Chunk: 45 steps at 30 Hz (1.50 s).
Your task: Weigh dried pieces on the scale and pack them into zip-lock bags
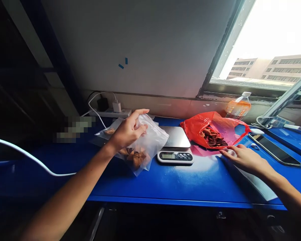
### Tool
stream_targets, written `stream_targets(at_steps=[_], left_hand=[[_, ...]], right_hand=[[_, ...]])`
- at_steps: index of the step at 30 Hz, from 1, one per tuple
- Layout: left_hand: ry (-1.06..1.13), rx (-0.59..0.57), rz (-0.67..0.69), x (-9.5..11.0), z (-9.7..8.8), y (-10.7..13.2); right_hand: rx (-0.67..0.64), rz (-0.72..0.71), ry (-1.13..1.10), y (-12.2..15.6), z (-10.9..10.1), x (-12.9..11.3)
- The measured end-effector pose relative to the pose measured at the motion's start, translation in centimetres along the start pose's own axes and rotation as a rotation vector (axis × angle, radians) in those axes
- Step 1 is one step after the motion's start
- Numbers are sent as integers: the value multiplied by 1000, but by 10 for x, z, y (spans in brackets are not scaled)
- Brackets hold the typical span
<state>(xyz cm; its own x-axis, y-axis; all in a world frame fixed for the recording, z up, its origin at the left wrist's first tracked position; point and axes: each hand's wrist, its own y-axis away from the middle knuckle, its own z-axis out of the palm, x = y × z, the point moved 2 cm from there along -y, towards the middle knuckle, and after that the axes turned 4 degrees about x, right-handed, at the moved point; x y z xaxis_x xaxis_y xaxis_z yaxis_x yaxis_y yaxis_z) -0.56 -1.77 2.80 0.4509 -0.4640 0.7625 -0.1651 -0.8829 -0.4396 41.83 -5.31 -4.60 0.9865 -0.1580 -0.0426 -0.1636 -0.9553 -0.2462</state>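
My left hand [129, 132] pinches the top of a clear zip bag [154, 135], raised at a tilt just left of the kitchen scale [175, 157]. Brown dried pieces [137, 159] show through plastic at its lower end; whether they lie in this bag or one beneath, I cannot tell. On the right, my right hand [249, 160] has its fingers closed at the upper edge of a flat clear plastic bag [262, 187] lying on the table. Just beyond those fingertips, a red plastic bag [195, 125] gapes, with dark brown dried pieces [213, 137] inside.
Another clear bag with small brown contents [109, 131] lies behind my left wrist. A power strip [124, 113] with a white charger [116, 106] runs along the wall. An orange drink bottle [240, 106] stands behind the red bag. A phone [276, 150] and earbud [255, 146] lie at right.
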Motion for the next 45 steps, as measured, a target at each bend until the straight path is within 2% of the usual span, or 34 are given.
stream_targets(at_steps=[2, 3, 4, 5, 6, 8, 10, 11, 13, 19, 23, 28, 33, 40, 45], left_hand=[[10, -59, 45, 9, 5, 1], [6, -100, 63, 13, 9, 1], [1, -143, 81, 17, 13, 0], [-4, -184, 101, 21, 17, -1], [-9, -224, 120, 24, 22, -3], [-25, -299, 158, 31, 32, -4], [-47, -352, 196, 35, 39, -5], [-59, -371, 212, 36, 41, -4], [-73, -375, 233, 35, 43, -4], [-136, -319, 263, 22, 45, 1], [-204, -296, 357, 23, 49, 9], [-290, -222, 481, 28, 51, 15], [-365, -111, 610, 23, 50, 16], [-400, 27, 711, 21, 52, 22], [-452, 112, 726, 22, 52, 25]], right_hand=[[53, 36, 47, 6, -29, -15], [172, 21, -2, 10, -45, -29], [275, -27, -128, 14, -58, -47], [345, -102, -349, 18, -68, -67], [327, -219, -629, 20, -74, -90], [80, -407, -1016, 19, -72, -134], [-163, -391, -1231, 11, -60, -166], [-293, -367, -1311, 7, -53, -177], [-472, -328, -1426, -1, -43, -189], [-631, -218, -1729, -1, -33, -192], [-695, -195, -1818, 4, -26, -194], [-689, -236, -1811, 8, -20, -195], [-671, -279, -1807, 11, -18, -196], [-725, -326, -1780, 20, -22, -199], [-721, -309, -1707, 26, -25, -197]])
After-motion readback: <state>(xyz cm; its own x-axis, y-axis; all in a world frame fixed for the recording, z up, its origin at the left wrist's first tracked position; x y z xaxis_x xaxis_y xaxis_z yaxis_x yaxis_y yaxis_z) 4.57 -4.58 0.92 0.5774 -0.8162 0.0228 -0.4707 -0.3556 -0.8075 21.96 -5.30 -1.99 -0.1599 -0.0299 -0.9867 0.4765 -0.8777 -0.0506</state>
